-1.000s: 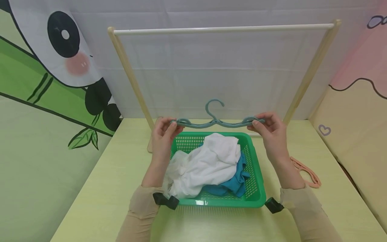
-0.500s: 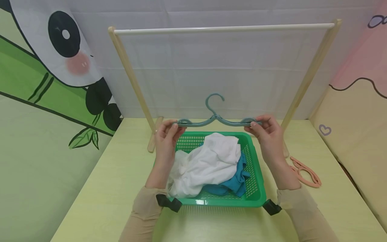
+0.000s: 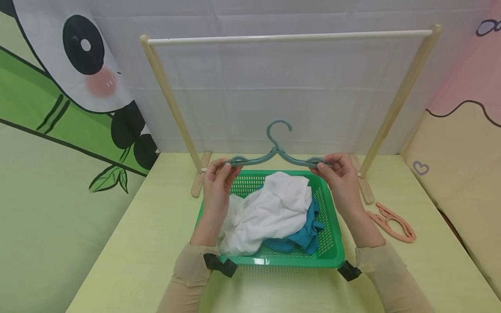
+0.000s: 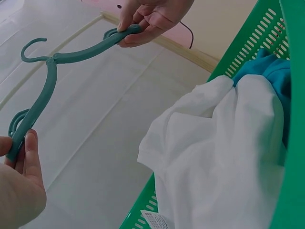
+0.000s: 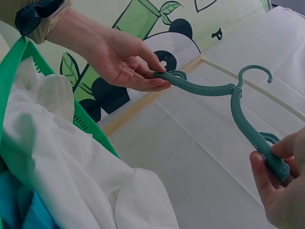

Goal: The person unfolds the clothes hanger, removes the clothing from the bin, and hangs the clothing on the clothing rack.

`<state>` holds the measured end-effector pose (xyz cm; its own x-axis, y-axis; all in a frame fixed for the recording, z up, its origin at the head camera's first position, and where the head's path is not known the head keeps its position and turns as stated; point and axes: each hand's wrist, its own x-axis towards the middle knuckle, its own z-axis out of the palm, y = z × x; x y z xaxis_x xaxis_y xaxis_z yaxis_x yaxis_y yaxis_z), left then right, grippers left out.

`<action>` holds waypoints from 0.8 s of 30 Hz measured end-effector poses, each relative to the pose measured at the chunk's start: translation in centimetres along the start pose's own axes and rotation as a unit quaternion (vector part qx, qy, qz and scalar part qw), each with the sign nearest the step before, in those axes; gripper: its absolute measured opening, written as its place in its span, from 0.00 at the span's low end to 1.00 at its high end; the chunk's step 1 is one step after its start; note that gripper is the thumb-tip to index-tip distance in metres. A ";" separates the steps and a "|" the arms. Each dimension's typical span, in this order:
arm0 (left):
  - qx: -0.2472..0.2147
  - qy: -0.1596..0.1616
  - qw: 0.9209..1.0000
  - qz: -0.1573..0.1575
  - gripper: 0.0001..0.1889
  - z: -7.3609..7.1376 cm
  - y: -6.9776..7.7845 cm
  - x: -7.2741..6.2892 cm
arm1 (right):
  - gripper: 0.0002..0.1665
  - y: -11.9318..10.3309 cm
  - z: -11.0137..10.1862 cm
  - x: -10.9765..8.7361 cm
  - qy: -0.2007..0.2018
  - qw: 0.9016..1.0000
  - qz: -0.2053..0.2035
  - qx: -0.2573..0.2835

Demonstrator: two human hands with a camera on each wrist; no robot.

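A teal folding clothes hanger (image 3: pixel 256 161) is held up over the far side of the basket, its hook pointing upward. My left hand (image 3: pixel 216 182) pinches the tip of its left arm between thumb and fingers. At the other end my right hand (image 3: pixel 341 182) pinches the right arm's tip the same way. In the left wrist view the hanger (image 4: pixel 86 53) shows its two arms sloping down from the central joint. Beneath the hands, a green basket (image 3: pixel 336 243) holds a white garment (image 3: pixel 270 208) lying over a blue cloth (image 3: pixel 303 239).
Behind the basket stands a clothes rack with a white rail (image 3: pixel 289 38) and wooden legs (image 3: pixel 401 100). A folded orange hanger (image 3: pixel 407 230) lies on the table (image 3: pixel 129 252) to the right. Printed cloth walls border the table.
The hanger has risen slightly at its middle, and its arms now slope down more steeply from the joint. My right hand has moved inward to the left; the left hand has shifted slightly right.
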<state>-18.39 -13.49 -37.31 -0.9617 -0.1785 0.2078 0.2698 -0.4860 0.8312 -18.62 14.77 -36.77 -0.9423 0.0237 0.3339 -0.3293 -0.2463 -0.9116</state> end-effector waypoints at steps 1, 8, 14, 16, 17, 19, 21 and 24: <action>-0.002 0.000 1.000 0.000 0.05 -0.1 0.0 0.0 | 0.04 0.0 -0.1 0.0 -0.005 1.000 0.001 -0.016; 0.023 -0.010 1.000 0.003 0.05 -0.6 0.5 -0.1 | 0.11 -0.3 -1.0 0.4 -0.065 0.968 -0.033 -0.241; 0.055 -0.020 0.998 0.002 0.04 -1.1 0.9 -0.2 | 0.10 -1.4 -1.4 0.9 -0.131 0.911 -0.068 -0.385; 0.059 -0.023 0.998 0.001 0.05 -1.2 1.0 -0.2 | 0.09 -1.7 -1.3 1.1 -0.150 0.894 -0.073 -0.417; 0.061 -0.024 0.998 0.001 0.05 -1.2 1.0 -0.2 | 0.09 -1.9 -1.3 1.1 -0.158 0.885 -0.076 -0.431; 0.061 -0.028 0.998 0.000 0.05 -1.2 1.0 -0.3 | 0.09 -2.2 -1.1 1.3 -0.172 0.873 -0.083 -0.449; 0.063 -0.031 0.998 0.000 0.05 -1.3 1.0 -0.3 | 0.09 -2.4 -1.0 1.4 -0.188 0.863 -0.087 -0.460; 0.065 -0.036 0.997 0.001 0.05 -1.3 1.0 -0.3 | 0.09 -2.7 -0.8 1.4 -0.203 0.854 -0.086 -0.471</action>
<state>-17.73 -15.03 -37.17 -0.9635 -0.1147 0.2417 0.2672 -0.3699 0.8898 -19.07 16.21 -34.03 -0.8394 -0.4040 0.3636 -0.5435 0.6199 -0.5660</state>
